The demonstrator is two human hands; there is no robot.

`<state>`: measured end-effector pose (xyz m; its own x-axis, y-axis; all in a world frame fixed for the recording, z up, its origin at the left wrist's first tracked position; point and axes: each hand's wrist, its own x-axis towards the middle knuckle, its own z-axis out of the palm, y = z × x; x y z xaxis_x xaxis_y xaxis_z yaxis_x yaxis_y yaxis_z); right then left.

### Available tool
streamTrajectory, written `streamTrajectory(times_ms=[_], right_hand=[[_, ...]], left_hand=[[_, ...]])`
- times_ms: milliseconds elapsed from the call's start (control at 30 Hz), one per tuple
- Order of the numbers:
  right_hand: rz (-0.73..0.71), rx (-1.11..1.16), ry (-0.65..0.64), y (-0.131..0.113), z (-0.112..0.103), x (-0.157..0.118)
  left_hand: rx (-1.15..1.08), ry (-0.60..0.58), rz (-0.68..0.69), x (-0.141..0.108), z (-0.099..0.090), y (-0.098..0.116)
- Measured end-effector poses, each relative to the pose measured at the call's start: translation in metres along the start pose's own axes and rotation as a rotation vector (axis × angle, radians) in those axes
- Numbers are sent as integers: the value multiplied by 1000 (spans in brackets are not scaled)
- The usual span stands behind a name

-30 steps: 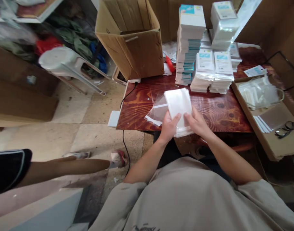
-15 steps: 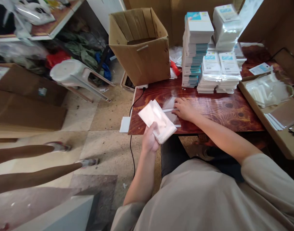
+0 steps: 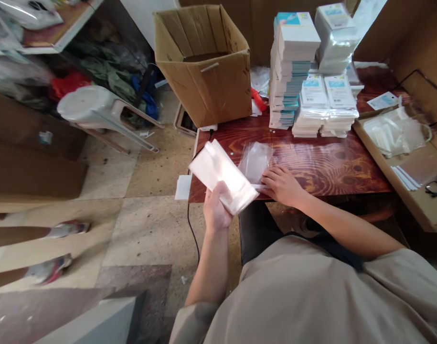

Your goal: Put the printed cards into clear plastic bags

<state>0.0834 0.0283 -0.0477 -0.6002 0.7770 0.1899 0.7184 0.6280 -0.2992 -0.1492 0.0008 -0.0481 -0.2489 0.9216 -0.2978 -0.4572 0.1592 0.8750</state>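
My left hand (image 3: 217,209) is closed around a stack of whitish clear plastic bags (image 3: 223,176), thumb on top, tilted over the table's front left corner. Just right of it a single clear plastic bag (image 3: 256,161) lies flat on the brown wood-patterned table (image 3: 322,167). The fingers of my right hand (image 3: 281,185) are bent and close together on this bag's lower right edge. A narrow white strip (image 3: 256,187) shows by their tips, partly hidden by the stack.
Tall stacks of packed cards (image 3: 293,76) and bagged packs (image 3: 329,105) stand at the back. An open cardboard box (image 3: 214,91) is back left. On the right, a shallow carton (image 3: 433,205) holds bags and glasses (image 3: 436,184). A white stool (image 3: 92,107) and another person's feet (image 3: 55,267) are left.
My right hand has moved toward the table's front edge along the bag, uncovering more of it. My left hand and its stack have shifted slightly left. The other person's feet have moved left.
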Motion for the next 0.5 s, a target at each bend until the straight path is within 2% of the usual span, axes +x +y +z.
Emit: streamTrajectory(times_ms=[33, 100, 200, 300, 400, 500], right_hand=[[29, 37, 37, -3, 1, -5], [179, 125, 170, -6, 5, -14], [485, 218, 351, -2, 10, -20], [605, 253, 358, 6, 16, -14], [627, 255, 288, 8, 23, -1], [635, 221, 212, 2, 29, 12]], left_hand=[[33, -15, 6, 6, 1, 4], [126, -100, -3, 23, 7, 12], [293, -331, -58, 59, 27, 18], [591, -462, -93, 94, 51, 15], [1001, -395, 48, 107, 67, 8], [1275, -298, 277, 95, 66, 5]])
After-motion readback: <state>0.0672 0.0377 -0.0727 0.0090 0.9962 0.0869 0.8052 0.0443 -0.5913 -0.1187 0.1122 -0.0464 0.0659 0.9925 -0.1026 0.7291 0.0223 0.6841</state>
